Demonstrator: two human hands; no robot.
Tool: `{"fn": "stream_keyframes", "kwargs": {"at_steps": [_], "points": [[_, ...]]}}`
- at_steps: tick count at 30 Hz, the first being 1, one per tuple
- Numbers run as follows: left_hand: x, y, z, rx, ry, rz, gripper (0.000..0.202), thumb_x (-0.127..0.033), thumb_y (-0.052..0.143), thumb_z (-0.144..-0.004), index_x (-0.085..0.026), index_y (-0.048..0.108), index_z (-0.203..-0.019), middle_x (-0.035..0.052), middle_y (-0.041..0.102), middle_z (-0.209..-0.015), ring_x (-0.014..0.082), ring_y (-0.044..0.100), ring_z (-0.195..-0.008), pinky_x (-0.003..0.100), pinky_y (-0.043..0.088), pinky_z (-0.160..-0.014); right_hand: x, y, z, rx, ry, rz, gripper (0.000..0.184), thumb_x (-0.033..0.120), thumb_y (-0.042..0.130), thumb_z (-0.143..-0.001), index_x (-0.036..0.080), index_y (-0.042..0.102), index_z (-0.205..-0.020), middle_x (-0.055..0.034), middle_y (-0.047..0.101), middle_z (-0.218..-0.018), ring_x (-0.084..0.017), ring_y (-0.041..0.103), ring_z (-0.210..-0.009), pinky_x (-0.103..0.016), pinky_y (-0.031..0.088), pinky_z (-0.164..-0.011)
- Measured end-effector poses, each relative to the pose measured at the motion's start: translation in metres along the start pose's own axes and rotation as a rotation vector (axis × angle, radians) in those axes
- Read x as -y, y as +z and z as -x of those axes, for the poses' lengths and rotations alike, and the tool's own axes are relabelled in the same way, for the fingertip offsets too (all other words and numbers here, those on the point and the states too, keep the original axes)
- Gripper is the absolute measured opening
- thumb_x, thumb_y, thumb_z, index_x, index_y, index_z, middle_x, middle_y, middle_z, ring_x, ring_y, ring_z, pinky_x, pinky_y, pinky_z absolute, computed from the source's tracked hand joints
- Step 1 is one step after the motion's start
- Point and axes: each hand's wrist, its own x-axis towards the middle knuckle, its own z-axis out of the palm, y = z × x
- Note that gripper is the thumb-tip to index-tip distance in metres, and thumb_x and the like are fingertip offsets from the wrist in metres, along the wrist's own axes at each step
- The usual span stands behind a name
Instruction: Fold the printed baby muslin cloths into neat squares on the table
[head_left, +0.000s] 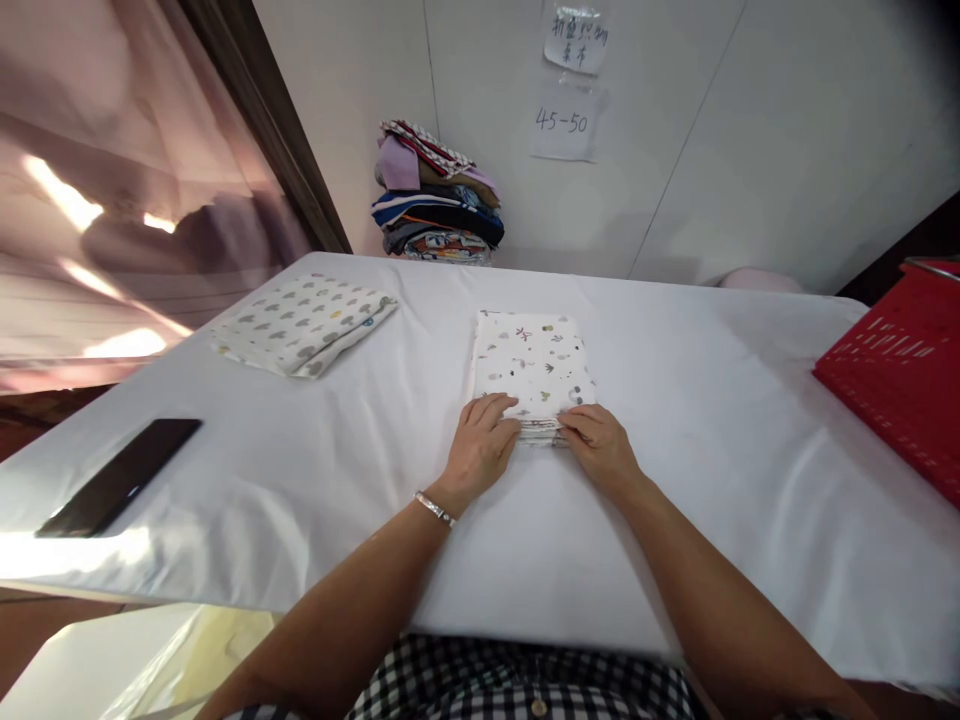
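Note:
A white cloth with small printed plants (534,360) lies folded into a thick rectangle in front of me. My left hand (484,440) grips its near left corner, fingers on top and thumb at the folded edge. At the near right corner, my right hand (600,442) pinches the layers between thumb and fingers. Several stacked layers show along the near edge between both hands. Farther left rests another folded cloth, white with grey cloud-like shapes (307,320), apart from my hands.
A white-covered table (360,420) carries the cloths. Near its left edge lies a black phone-like slab (124,475). A red plastic basket (900,370) stands at the right. Piled folded fabrics (439,200) sit beyond the far edge, against the wall with paper signs (564,122).

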Motion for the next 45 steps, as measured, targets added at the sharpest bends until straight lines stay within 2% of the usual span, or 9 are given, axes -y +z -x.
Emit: {"fn": "stream_keyframes", "kwargs": {"at_steps": [6,10,15,20,24,32,35,39,45], "points": [[0.002,0.004,0.001,0.032,0.048,-0.006,0.031,0.001,0.043,-0.077,-0.022,0.065,-0.078,0.0031,0.059,-0.114,0.0213,0.043,-0.119,0.044,0.036,-0.097,0.002,-0.002,-0.001,0.025,0.026,-0.011,0.016,0.019,0.050,-0.084,0.023,0.061,-0.094,-0.0043,0.063,-0.089,-0.020,0.056,-0.083,-0.037,0.046,-0.074],[0.002,0.003,0.000,0.039,-0.005,-0.022,0.024,-0.008,0.048,-0.081,-0.022,0.065,-0.090,0.0049,0.058,-0.117,0.0233,0.040,-0.122,0.045,0.035,-0.098,0.005,-0.003,-0.002,0.014,0.029,-0.036,0.013,0.016,0.049,-0.083,0.022,0.058,-0.091,-0.0046,0.063,-0.090,-0.020,0.056,-0.085,-0.037,0.047,-0.076],[0.002,0.002,0.000,0.090,-0.040,-0.046,0.014,-0.021,0.053,-0.083,-0.023,0.066,-0.089,0.0052,0.057,-0.119,0.0260,0.039,-0.122,0.047,0.033,-0.100,0.007,-0.005,-0.003,0.058,-0.051,-0.047,0.020,0.012,0.044,-0.084,0.022,0.061,-0.082,-0.0059,0.060,-0.107,-0.021,0.055,-0.098,-0.040,0.046,-0.083],[0.001,0.006,0.001,0.087,-0.090,-0.079,0.016,-0.020,0.053,-0.083,-0.023,0.066,-0.092,0.0064,0.055,-0.121,0.0270,0.038,-0.124,0.049,0.032,-0.100,0.011,-0.007,-0.004,0.095,-0.093,0.088,0.018,0.014,0.050,-0.082,0.023,0.064,-0.090,-0.0059,0.059,-0.112,-0.023,0.053,-0.103,-0.043,0.042,-0.088],[0.001,0.007,0.000,0.077,-0.062,-0.087,0.018,-0.015,0.050,-0.084,-0.022,0.066,-0.082,0.0051,0.058,-0.115,0.0263,0.039,-0.123,0.050,0.031,-0.101,0.011,-0.005,-0.005,0.128,-0.109,0.161,0.017,0.017,0.051,-0.084,0.024,0.065,-0.087,-0.0059,0.059,-0.114,-0.025,0.050,-0.108,-0.047,0.040,-0.089],[0.000,0.001,-0.002,0.079,0.034,-0.011,0.023,-0.010,0.047,-0.084,-0.023,0.064,-0.076,0.0005,0.061,-0.104,0.0205,0.042,-0.121,0.047,0.026,-0.106,0.010,-0.008,-0.005,0.136,-0.131,0.105,0.021,0.013,0.044,-0.087,0.022,0.063,-0.087,-0.0059,0.060,-0.113,-0.023,0.049,-0.110,-0.045,0.041,-0.090],[0.000,0.002,-0.002,0.152,0.031,-0.007,0.022,-0.013,0.047,-0.084,-0.023,0.065,-0.075,0.0021,0.061,-0.103,0.0217,0.042,-0.120,0.049,0.027,-0.105,0.011,-0.011,-0.006,0.171,-0.155,0.092,0.021,0.014,0.043,-0.087,0.022,0.063,-0.085,-0.0062,0.060,-0.111,-0.023,0.050,-0.109,-0.044,0.044,-0.087],[0.001,0.001,-0.002,0.138,0.015,-0.010,0.021,-0.014,0.047,-0.085,-0.023,0.066,-0.081,0.0031,0.060,-0.108,0.0219,0.042,-0.121,0.050,0.026,-0.106,0.010,-0.012,-0.005,0.155,-0.164,0.096,0.020,0.016,0.043,-0.088,0.022,0.062,-0.088,-0.0068,0.060,-0.111,-0.023,0.051,-0.107,-0.043,0.044,-0.086],[0.002,0.000,-0.001,0.152,0.016,0.005,0.021,-0.017,0.046,-0.087,-0.023,0.065,-0.080,0.0023,0.061,-0.108,0.0213,0.042,-0.120,0.048,0.026,-0.106,0.009,-0.010,-0.002,0.245,-0.113,0.083,0.015,0.018,0.046,-0.087,0.022,0.060,-0.088,-0.0063,0.060,-0.110,-0.023,0.053,-0.103,-0.041,0.043,-0.085]]}}
